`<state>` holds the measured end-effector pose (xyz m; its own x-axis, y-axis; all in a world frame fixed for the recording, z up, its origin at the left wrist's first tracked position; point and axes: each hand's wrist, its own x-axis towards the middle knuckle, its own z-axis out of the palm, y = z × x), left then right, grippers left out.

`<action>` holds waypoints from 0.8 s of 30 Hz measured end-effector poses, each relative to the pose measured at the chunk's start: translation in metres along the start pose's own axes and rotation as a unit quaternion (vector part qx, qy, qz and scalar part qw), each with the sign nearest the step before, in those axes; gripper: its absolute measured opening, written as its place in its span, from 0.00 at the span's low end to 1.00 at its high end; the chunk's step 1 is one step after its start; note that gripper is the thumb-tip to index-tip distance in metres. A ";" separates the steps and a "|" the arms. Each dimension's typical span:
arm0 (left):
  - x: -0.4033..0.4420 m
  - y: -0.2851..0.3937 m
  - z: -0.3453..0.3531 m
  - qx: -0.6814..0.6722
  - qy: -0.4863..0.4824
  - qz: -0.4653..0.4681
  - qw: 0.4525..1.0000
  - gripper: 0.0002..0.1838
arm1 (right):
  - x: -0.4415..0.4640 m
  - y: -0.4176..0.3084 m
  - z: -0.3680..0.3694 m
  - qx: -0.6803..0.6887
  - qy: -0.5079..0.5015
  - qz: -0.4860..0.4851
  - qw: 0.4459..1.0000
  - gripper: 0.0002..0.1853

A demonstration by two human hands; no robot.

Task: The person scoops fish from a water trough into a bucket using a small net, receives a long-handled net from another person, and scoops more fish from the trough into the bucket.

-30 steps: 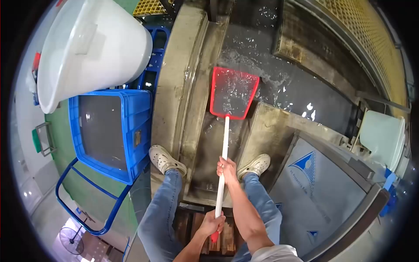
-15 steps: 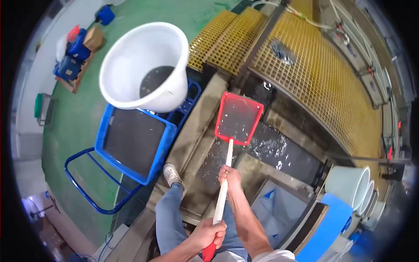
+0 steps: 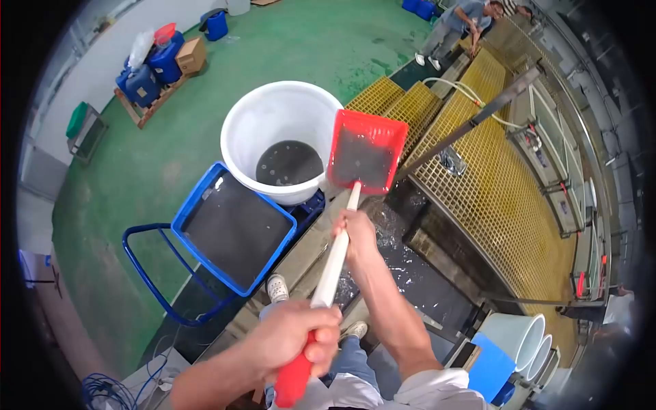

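Observation:
Both my hands are wrapped around a red shovel [image 3: 334, 272] with a white shaft, held out in front of me. My left hand [image 3: 297, 339] closes near the red end grip, while my right hand [image 3: 355, 234] grips higher on the shaft. Dark grey liquid lies in the red blade, which is raised at the right side of a large white tub [image 3: 246, 113]. The tub has dark liquid at its bottom. Beside it, a blue-rimmed tray [image 3: 205, 256] is full of similar dark liquid. Below the blade is a pit of dark, glinting liquid [image 3: 437, 287].
A blue cart handle [image 3: 147, 277] sticks out left of the tray. Yellow grating [image 3: 492, 191] covers the right side, crossed by a metal bar [image 3: 471, 123]. Pale buckets [image 3: 512, 338] stand lower right. Another person [image 3: 456, 31] is at the far top right. Blue drums [image 3: 164, 65] stand upper left.
The shovel has risen from above the pit to beside the white tub, carrying dark liquid. Both hands have come up with it. My view has tilted up, showing another person.

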<state>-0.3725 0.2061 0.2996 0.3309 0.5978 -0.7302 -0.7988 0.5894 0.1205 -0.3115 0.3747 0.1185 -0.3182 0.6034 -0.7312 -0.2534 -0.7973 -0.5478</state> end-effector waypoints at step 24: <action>0.175 -0.122 -0.140 -0.377 -0.420 0.002 0.825 0.13 | 0.044 0.011 -0.056 -0.193 0.055 -0.211 0.957 0.09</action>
<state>-0.2878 0.1628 0.0632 0.3057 0.9516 0.0319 -0.7814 0.2699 -0.5627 -0.2770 0.3917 0.0576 -0.1582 0.8846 -0.4388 0.0258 -0.4405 -0.8974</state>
